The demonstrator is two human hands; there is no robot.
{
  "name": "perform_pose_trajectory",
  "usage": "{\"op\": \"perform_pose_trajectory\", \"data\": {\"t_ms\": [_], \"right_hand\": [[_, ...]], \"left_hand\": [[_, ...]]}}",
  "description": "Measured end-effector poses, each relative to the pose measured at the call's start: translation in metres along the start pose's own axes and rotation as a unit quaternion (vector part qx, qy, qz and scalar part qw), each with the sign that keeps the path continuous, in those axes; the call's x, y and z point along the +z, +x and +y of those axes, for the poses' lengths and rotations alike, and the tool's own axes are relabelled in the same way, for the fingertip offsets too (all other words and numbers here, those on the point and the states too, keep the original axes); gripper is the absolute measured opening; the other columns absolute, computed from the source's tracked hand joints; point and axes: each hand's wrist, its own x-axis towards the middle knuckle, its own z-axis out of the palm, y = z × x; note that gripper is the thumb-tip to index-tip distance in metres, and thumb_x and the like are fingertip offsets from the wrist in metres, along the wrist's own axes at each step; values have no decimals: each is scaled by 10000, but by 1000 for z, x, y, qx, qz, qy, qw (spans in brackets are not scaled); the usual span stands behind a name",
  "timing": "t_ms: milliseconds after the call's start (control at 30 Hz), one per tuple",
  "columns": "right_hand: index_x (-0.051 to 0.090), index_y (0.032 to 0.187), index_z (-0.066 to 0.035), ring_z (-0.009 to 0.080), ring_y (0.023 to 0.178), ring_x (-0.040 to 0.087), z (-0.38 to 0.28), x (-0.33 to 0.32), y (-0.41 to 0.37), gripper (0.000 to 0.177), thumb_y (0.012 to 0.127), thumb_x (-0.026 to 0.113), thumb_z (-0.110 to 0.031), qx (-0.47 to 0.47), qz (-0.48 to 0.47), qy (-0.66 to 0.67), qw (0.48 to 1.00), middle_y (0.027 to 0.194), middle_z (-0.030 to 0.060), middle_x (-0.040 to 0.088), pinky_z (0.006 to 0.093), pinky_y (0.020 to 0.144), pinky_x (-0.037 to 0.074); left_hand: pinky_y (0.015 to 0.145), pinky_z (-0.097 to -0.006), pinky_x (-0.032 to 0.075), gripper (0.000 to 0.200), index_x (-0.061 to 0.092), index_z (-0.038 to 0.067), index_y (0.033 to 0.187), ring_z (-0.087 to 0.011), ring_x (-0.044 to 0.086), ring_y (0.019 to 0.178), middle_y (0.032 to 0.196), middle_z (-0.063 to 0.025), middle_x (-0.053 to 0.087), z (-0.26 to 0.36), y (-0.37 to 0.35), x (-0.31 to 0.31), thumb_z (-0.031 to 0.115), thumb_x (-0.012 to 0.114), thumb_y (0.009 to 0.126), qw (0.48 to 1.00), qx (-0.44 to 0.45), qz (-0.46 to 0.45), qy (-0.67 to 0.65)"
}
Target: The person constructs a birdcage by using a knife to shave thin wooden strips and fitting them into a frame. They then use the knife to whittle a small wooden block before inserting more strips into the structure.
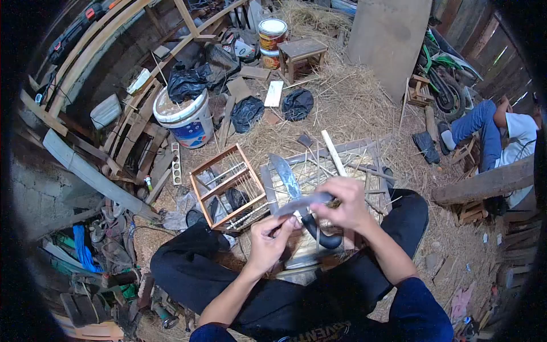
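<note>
Nearest cam, L hand [269,245] was pinched closed by the far end of a blurred knife [296,206]; couldn't tell on what. Short, light strokes w/ edge angled off the L thumb suited best. Big knife [285,175] lay below. R hand [347,204] gripped the blurred knife's handle end, blade toward L.

1 head-worn camera, looking forward and steeply down, lap and hands [307,222] near
</note>
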Motion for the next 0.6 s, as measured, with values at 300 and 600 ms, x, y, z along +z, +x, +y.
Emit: {"op": "perform_pose_trajectory", "data": {"t_ms": [300, 600], "right_hand": [[682, 795, -58, 261, 652, 644, -8, -9, 7, 337, 695, 848, -333, -15, 15, -66, 998, 722, 72, 655, 347, 611, 497], [693, 819, -20, 202, 677, 663, 21, -31, 7, 344, 815, 779, -353, 80, 89, -2, 993, 750, 101, 667, 314, 602, 505]], "left_hand": [[704, -227, 480, 171, 719, -27, 1054, -70, 590, 769, 867, -37, 686, 12, 3, -1, 84, 610, 983, 999, -35, -13, -14], [743, -212, 505, 304, 636, -12, 1281, -82, 638, 863, 1005, -83, 701, 7, -6, -3, 77, 597, 993, 995, -59, -55, -64]]}}
